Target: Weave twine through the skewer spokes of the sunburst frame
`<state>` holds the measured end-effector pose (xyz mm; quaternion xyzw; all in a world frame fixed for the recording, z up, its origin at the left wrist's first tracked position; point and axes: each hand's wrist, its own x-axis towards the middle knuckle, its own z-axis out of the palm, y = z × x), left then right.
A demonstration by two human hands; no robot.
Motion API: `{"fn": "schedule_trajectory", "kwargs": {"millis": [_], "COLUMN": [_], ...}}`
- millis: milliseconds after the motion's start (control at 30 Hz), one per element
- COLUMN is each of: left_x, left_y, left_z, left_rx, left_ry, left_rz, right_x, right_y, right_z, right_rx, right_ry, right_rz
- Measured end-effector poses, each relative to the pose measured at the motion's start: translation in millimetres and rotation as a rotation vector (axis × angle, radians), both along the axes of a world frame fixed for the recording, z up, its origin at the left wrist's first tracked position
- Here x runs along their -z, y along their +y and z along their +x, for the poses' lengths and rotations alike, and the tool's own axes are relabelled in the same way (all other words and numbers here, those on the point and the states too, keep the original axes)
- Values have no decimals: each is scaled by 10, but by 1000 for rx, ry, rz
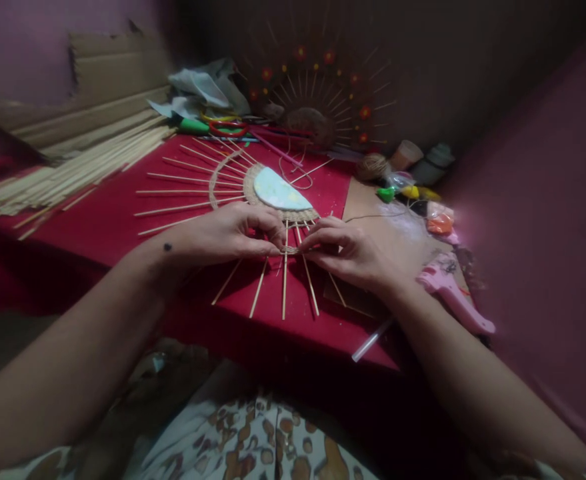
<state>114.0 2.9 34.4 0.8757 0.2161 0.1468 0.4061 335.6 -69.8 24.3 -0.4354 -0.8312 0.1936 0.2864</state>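
Note:
A half-round craft piece lies on the red tabletop, with thin wooden sticks [190, 179] fanning out from a twine-wrapped band [249, 185]. A pale blue-green half disc [280, 190] fills its centre. Farther out, an arc of twine [216, 181] crosses the sticks on the left. My left hand [245, 232] pinches the twine [289, 250] at a stick near the front. My right hand [345, 248] pinches the same stretch from the other side, its fingertips close to the left ones. The twine's ends between my fingers are hidden.
Loose sticks [83, 160] are piled at the left by cardboard [117, 67]. Red-handled scissors [227, 127] lie at the back, before a finished-looking sunburst [317, 100]. A twine ball [373, 165], a pink glue gun [453, 293] and a clear glue stick [371, 341] are at the right.

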Motion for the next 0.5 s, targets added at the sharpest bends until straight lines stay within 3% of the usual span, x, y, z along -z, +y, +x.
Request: {"fn": "schedule_trajectory", "kwargs": {"millis": [200, 500], "left_x": [62, 30], "left_y": [-166, -476], "left_z": [-72, -307], "left_rx": [-38, -176], "left_ry": [-51, -213], "left_rz": [80, -106], "right_x": [84, 33], "right_y": [152, 260], "right_z": [-41, -83], "right_rx": [-108, -83], "right_ry": [-29, -61], "right_rz": [-64, -249]}}
